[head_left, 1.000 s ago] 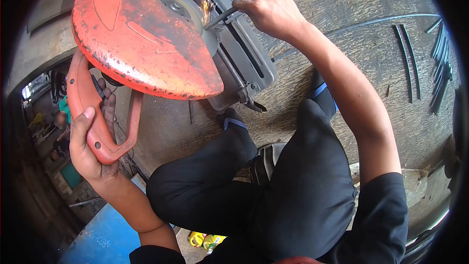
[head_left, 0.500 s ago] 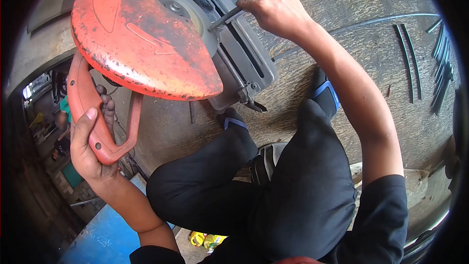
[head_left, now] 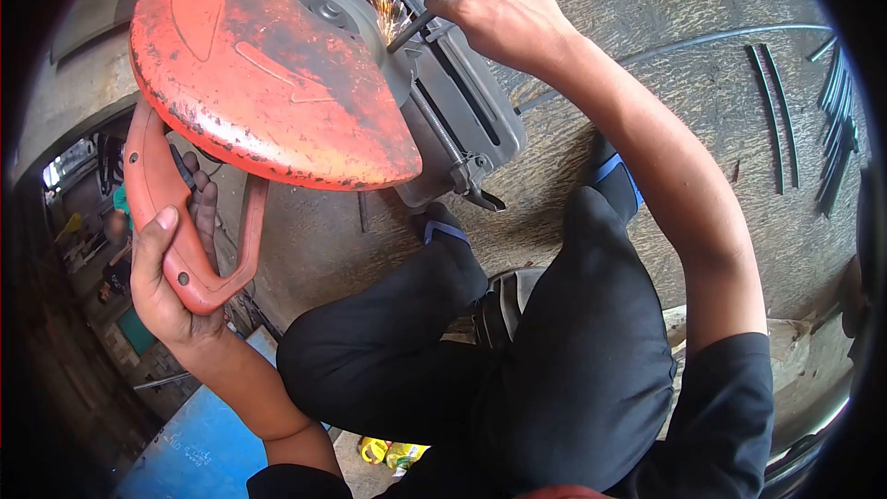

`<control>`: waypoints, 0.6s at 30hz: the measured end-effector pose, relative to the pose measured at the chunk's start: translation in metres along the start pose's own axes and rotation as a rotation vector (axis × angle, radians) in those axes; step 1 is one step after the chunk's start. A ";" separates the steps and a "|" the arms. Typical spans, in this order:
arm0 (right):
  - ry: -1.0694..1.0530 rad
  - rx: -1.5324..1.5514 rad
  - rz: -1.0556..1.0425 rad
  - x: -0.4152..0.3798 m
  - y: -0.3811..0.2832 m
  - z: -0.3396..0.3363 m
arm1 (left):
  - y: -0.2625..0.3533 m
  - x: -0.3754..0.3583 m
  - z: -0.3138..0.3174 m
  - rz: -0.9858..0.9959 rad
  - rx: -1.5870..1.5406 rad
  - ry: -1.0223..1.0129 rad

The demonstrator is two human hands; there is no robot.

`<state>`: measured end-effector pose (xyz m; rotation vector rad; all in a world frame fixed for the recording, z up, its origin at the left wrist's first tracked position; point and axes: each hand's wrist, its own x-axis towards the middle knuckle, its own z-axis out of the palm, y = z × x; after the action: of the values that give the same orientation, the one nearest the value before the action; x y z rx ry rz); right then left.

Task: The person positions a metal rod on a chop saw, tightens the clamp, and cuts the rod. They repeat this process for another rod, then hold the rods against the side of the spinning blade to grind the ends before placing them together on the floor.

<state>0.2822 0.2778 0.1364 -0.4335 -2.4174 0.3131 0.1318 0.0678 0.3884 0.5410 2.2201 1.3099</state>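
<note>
My left hand (head_left: pixel 164 273) is wrapped round the red loop handle (head_left: pixel 152 162) of a chop saw. The saw's scuffed red blade guard (head_left: pixel 277 83) takes up the upper left, with the grey cutting disc (head_left: pixel 372 32) showing through its opening. In my right hand (head_left: pixel 504 14) is a thin dark metal rod (head_left: pixel 413 30), gripped between thumb and fingers. The rod's tip is at the disc, and orange sparks (head_left: pixel 386 5) spray upward there. Beneath lies the saw's grey base with its clamp (head_left: pixel 476 111). Whatever the guard covers is hidden.
Two dark strips (head_left: pixel 774 120) and a bundle of cut rods (head_left: pixel 838 129) lie on the floor to the right. A long grey cable or rod (head_left: pixel 684 48) runs across the floor. My feet are close to the saw base. A blue surface (head_left: pixel 199 444) is at lower left; another person appears far left.
My right hand has shifted left and slightly up, bringing the rod's tip to the disc. Sparks now fly from there. The guard and handle have moved slightly left.
</note>
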 end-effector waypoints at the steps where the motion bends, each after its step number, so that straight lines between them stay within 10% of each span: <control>1: 0.023 0.002 -0.006 0.000 -0.001 0.000 | 0.000 0.000 0.000 -0.005 0.004 -0.003; 18: 0.016 0.070 0.140 -0.019 0.004 0.001 | 0.001 -0.001 -0.001 -0.025 -0.019 0.025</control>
<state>0.2968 0.2743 0.1238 -0.5730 -2.3574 0.4524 0.1321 0.0671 0.3898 0.4908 2.2248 1.3301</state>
